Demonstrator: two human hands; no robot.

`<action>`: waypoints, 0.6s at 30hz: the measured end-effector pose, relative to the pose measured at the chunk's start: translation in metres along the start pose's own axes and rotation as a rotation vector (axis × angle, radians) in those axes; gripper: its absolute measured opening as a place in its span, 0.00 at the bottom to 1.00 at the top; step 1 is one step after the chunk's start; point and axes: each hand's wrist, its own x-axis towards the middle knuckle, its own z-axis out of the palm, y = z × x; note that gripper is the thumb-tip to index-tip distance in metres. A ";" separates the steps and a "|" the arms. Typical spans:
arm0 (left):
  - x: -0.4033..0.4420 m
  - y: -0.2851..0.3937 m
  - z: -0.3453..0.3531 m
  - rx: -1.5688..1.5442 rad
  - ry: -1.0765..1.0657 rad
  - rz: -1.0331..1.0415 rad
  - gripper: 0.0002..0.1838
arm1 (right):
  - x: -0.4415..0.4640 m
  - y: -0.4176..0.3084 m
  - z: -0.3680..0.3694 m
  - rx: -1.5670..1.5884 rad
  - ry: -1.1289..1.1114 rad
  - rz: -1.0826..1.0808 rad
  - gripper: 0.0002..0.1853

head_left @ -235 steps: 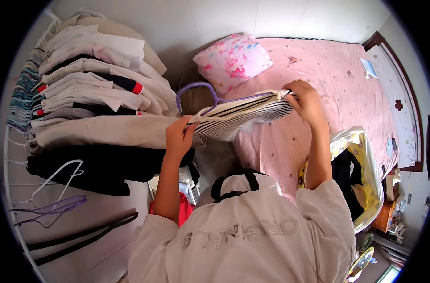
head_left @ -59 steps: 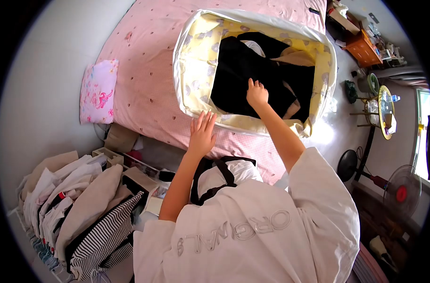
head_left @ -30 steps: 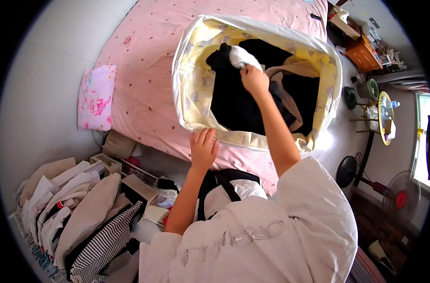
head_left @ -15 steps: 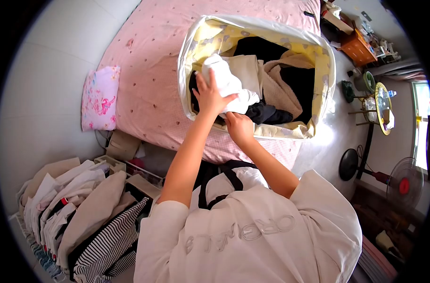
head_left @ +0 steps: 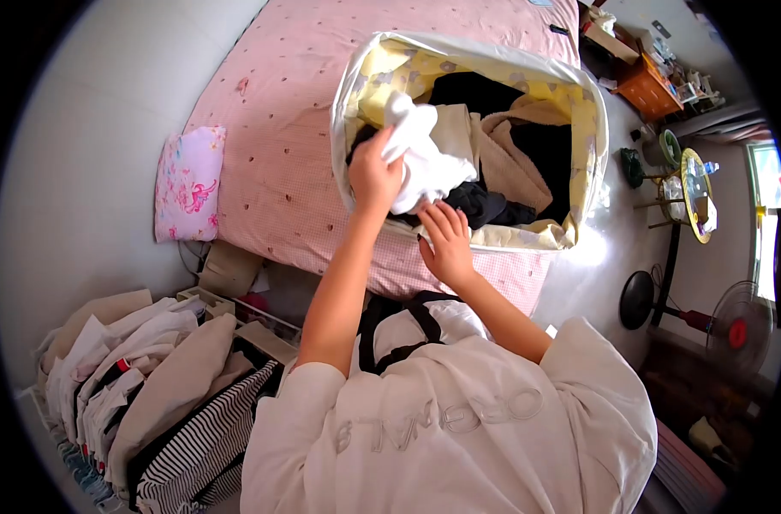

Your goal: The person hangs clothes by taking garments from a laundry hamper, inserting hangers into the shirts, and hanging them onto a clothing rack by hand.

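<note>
A crumpled white garment (head_left: 429, 167) lies at the left end of a fabric storage bin (head_left: 598, 137) with a yellow patterned lining. My left hand (head_left: 375, 177) is closed on the garment's left side, its fingertips partly hidden by the cloth. At the near rim, my right hand (head_left: 448, 244) has its fingers stretched out, touching the garment's lower edge. Beside the garment are a folded cream cloth (head_left: 456, 133), a fleecy beige garment (head_left: 515, 154) and bunched black clothing (head_left: 493, 207). More black fabric (head_left: 472, 90) lies along the bin's far side.
The bin stands on a bed with a pink spread (head_left: 279, 171). A pink floral pillow (head_left: 189, 184) rests at the bed's left edge. Clothes on hangers (head_left: 159, 377) crowd the lower left. On the right are a fan (head_left: 737, 332) and a small round table (head_left: 697, 195).
My left hand has gone from lying spread on the white garment to closing on its left side. My right hand has opened its fingers. The garment is bunched differently.
</note>
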 end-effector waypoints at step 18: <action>0.029 0.031 -0.204 -0.350 0.729 0.017 0.14 | 0.070 0.208 -0.073 -0.065 0.506 0.813 0.12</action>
